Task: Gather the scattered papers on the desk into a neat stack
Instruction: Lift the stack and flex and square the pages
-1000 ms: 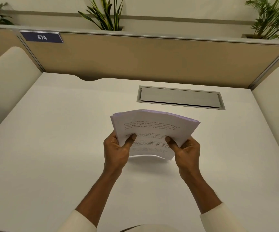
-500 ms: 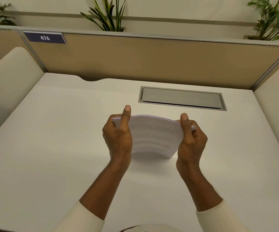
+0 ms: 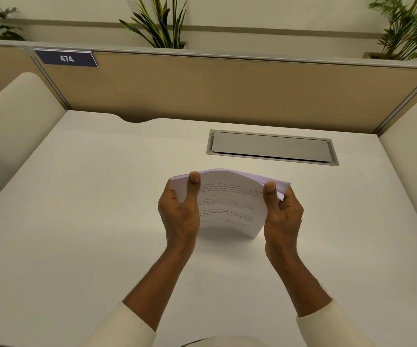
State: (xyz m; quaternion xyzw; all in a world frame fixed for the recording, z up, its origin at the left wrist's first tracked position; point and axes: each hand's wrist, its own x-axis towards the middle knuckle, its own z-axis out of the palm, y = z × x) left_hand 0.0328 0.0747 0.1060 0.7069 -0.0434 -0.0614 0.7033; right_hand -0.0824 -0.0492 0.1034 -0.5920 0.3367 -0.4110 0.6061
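A stack of white printed papers stands on its lower edge on the white desk, bowed toward me, in the middle of the view. My left hand grips its left side with the thumb up along the top corner. My right hand grips its right side the same way. The sheets' top edges lie nearly flush, with a slight fan at the right corner.
A grey metal cable hatch is set into the desk just behind the papers. A tan partition with a blue "474" label closes the back. Cream side dividers flank the desk. Plants stand beyond the partition.
Both hands slid from the papers' lower edge up to the sides, thumbs now at the top corners. The fanned sheets have been squared and stood upright on the desk.
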